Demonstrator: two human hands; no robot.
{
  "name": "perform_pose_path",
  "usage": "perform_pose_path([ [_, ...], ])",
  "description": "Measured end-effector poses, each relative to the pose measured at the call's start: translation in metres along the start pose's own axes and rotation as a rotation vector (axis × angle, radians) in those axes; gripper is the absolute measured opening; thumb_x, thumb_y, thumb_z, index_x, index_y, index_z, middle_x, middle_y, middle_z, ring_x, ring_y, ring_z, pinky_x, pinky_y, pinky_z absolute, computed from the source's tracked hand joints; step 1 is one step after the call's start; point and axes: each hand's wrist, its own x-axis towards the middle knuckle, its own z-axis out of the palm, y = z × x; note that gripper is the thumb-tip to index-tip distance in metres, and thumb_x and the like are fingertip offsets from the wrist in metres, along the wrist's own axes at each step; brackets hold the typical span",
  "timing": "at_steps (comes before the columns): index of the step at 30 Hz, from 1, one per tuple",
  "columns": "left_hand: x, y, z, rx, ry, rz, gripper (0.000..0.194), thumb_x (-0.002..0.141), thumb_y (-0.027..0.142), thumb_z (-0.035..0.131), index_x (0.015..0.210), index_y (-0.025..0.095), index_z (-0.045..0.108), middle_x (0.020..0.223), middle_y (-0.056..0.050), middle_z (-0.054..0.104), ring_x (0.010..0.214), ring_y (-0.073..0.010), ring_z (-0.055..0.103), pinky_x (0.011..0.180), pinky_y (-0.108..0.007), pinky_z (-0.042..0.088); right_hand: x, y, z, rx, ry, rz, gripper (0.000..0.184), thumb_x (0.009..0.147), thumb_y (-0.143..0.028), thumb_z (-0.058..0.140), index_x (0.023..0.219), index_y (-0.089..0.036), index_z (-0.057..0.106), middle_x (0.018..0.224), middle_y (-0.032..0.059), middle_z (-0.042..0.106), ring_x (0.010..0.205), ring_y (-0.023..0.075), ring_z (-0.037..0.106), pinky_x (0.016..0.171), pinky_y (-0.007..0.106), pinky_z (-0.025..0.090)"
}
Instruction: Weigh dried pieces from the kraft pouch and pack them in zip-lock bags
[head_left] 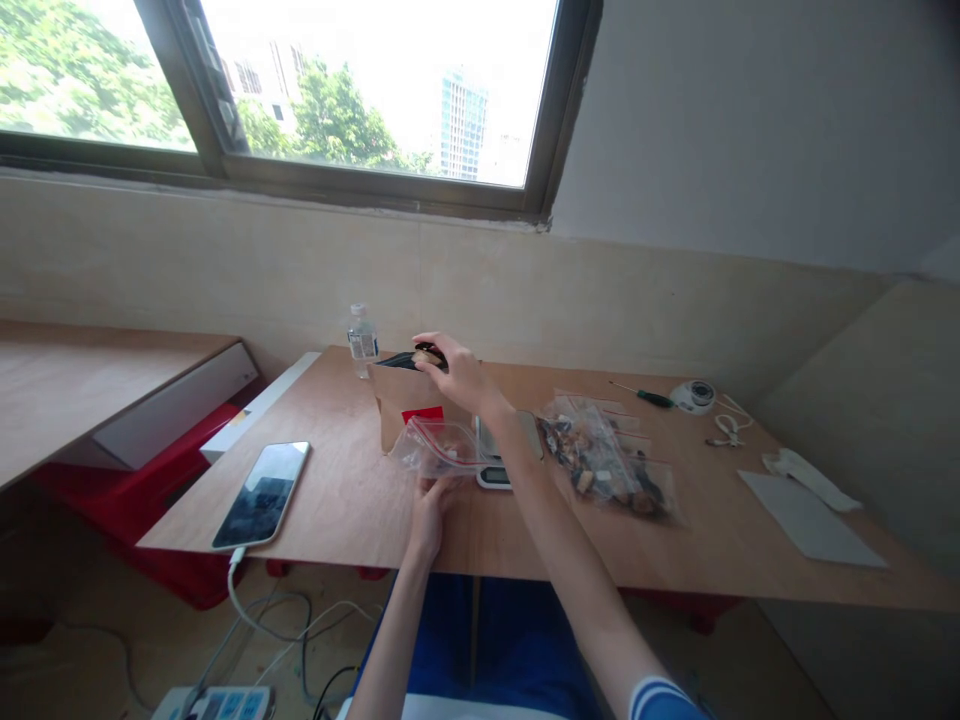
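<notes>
My left hand (429, 508) is closed on the lower edge of a clear zip bag (450, 455), near the table's front. Above the open top of a brown paper bag (390, 395), my right hand (461, 382) pinches a small dark and tan piece (429, 354) whose kind I cannot make out. The paper bag stands upright behind the zip bag, with a red patch on its front. Beside it, partly hidden by my right forearm, is a small digital scale (493, 478). Several clear zip bags of dark and tan chunks (600, 465) lie right of the scale.
A plastic bottle (363, 340) stands behind the paper bag. At left lies a phone (262, 495) with a white cable. Along the right are a screwdriver (654, 398), a white dome camera (694, 397), a coiled cable (727, 430) and a white sheet (810, 518).
</notes>
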Motion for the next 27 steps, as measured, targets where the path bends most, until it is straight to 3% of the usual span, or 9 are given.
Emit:
perform_pose_path([
  [6,0.002,0.0,-0.004,0.005,0.025,-0.061,0.045,0.067,0.024,0.067,0.112,0.018,0.061,0.113,-0.009,0.065,0.102,-0.0232,0.061,0.086,-0.036,0.047,-0.012,-0.006,0.0,-0.164,-0.063,-0.02,0.021,0.09,-0.015,0.045,0.096,-0.015,0.065,0.109,0.0099,0.066,0.107,0.0169,0.058,0.095,0.031,0.042],
  [12,0.001,0.002,0.0,-0.019,-0.011,-0.046,0.052,0.069,0.023,0.066,0.12,0.021,0.057,0.116,-0.008,0.065,0.104,-0.0243,0.061,0.087,-0.037,0.047,-0.024,0.0,-0.006,-0.31,-0.114,-0.09,0.015,0.085,-0.022,0.057,0.096,-0.017,0.065,0.128,0.0098,0.055,0.123,0.02,0.045,0.105,0.036,0.033],
  [20,-0.002,0.003,0.006,-0.048,-0.128,0.005,0.061,0.07,0.017,0.065,0.129,0.027,0.049,0.127,-0.006,0.058,0.118,-0.0247,0.052,0.098,-0.038,0.041,-0.029,0.013,-0.024,-0.403,-0.098,-0.016,0.013,0.084,-0.013,0.055,0.09,-0.018,0.065,0.123,0.0099,0.057,0.117,0.0225,0.048,0.102,0.04,0.034],
  [24,-0.002,0.001,0.008,-0.022,-0.17,0.02,0.066,0.067,0.015,0.067,0.129,0.027,0.048,0.128,-0.006,0.057,0.122,-0.0249,0.048,0.104,-0.04,0.035,-0.041,0.002,-0.026,-0.315,0.027,-0.004,0.026,0.085,-0.017,0.054,0.11,-0.02,0.058,0.129,0.0091,0.05,0.12,0.0212,0.044,0.104,0.04,0.032],
  [27,-0.001,0.0,0.007,-0.017,-0.203,0.023,0.068,0.066,0.014,0.068,0.129,0.028,0.048,0.13,-0.005,0.055,0.124,-0.0241,0.047,0.105,-0.038,0.034,-0.055,-0.005,-0.027,-0.162,0.195,0.051,0.024,0.086,-0.021,0.051,0.11,-0.02,0.057,0.118,0.0087,0.056,0.113,0.0192,0.049,0.1,0.036,0.038],
])
